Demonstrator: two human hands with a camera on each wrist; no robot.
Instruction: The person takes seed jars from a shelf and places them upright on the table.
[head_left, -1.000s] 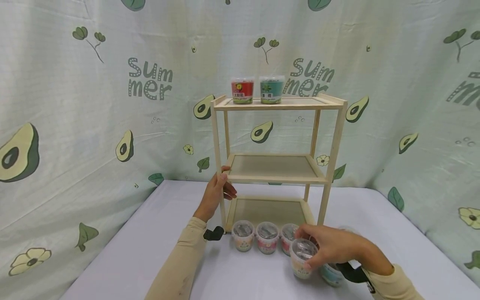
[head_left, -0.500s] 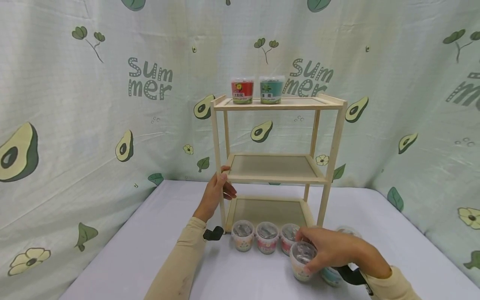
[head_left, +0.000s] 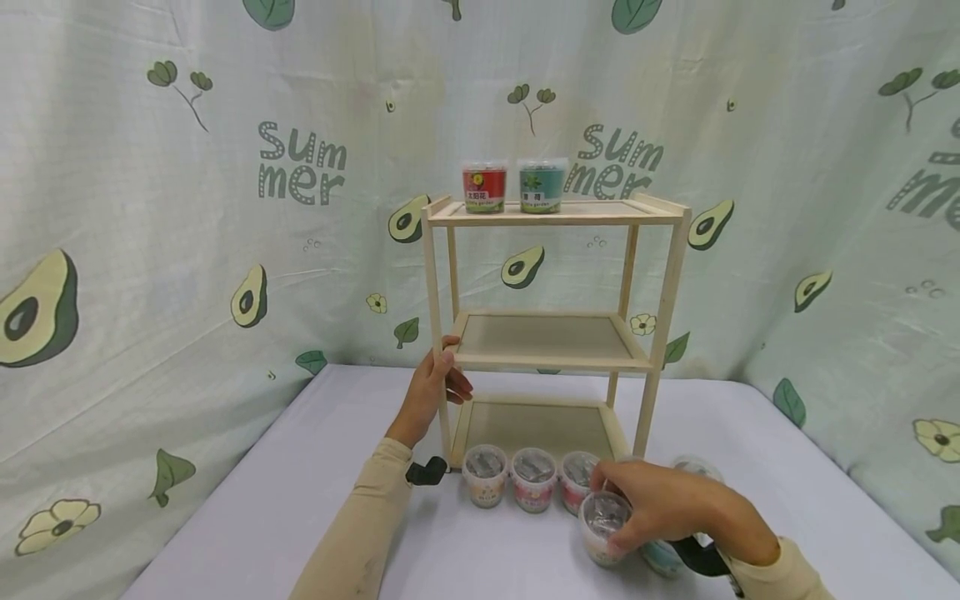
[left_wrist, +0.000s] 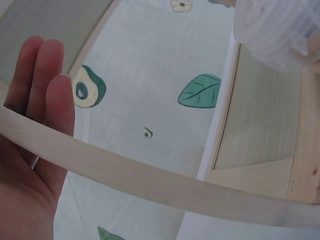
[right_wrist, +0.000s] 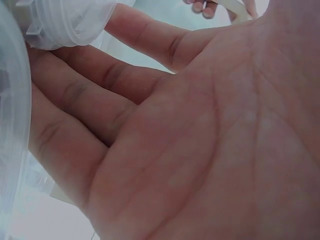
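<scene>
My left hand (head_left: 422,398) holds the left front post of a wooden shelf rack (head_left: 551,363) at the middle tier, thumb in front. In the left wrist view its fingers (left_wrist: 59,105) extend past the post (left_wrist: 150,182). My right hand (head_left: 678,504) grips a clear lidded plastic cup (head_left: 597,546) by its upper part, low in front of the rack. Close behind that cup stands a row of three similar cups, one with an orange label (head_left: 486,492) and two with pink labels, (head_left: 533,497) the middle one. The right hand partly covers a blue-green cup (head_left: 663,557).
On the rack's top tier stand a red-labelled cup (head_left: 484,190) and a teal-labelled cup (head_left: 542,190). Another lidded cup (head_left: 697,467) shows behind the right hand. A white cloth (head_left: 300,500) covers the table, and a printed curtain (head_left: 360,250) hangs around it.
The right hand has brought the held cup slightly down toward the table. The left hand stays on the rack's post. The head view has tilted up a little.
</scene>
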